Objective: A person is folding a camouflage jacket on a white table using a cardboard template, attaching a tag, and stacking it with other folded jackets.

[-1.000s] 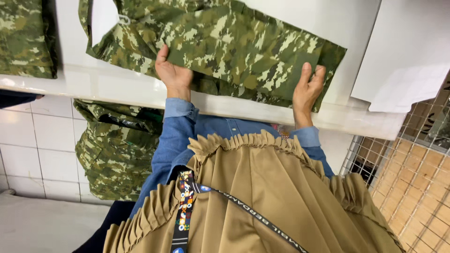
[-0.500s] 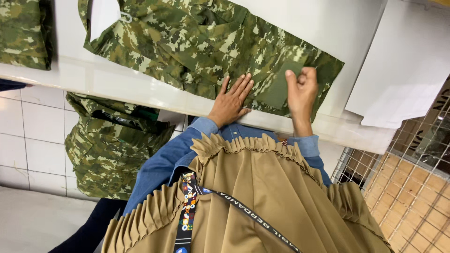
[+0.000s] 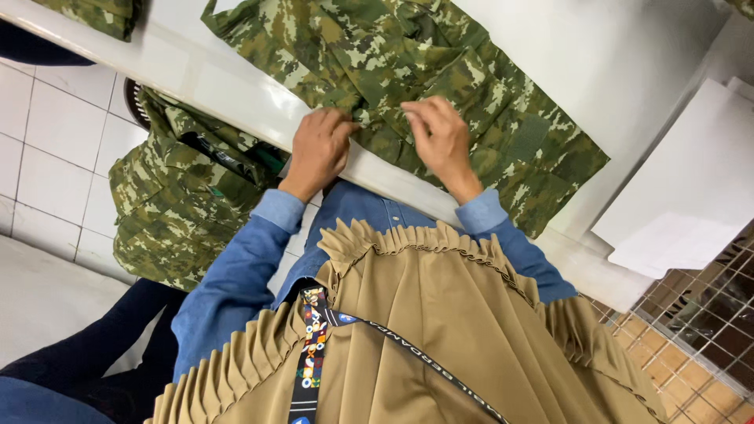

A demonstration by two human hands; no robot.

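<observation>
Head view: both my hands work on the camouflage garment (image 3: 440, 86) at the near edge of the white table (image 3: 628, 71).
My left hand (image 3: 318, 149) and right hand (image 3: 441, 137) bend down, fingers pinching its folded cloth between them.

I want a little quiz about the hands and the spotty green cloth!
1. True or false: both hands touch the green camouflage fabric garment on the white table.
2. What hangs below the table edge at the left? A) a second camouflage garment B) a red towel
3. Fill in: the left hand and right hand wear ___ sleeve cuffs.
Key: 1 true; 2 A; 3 blue.
</observation>
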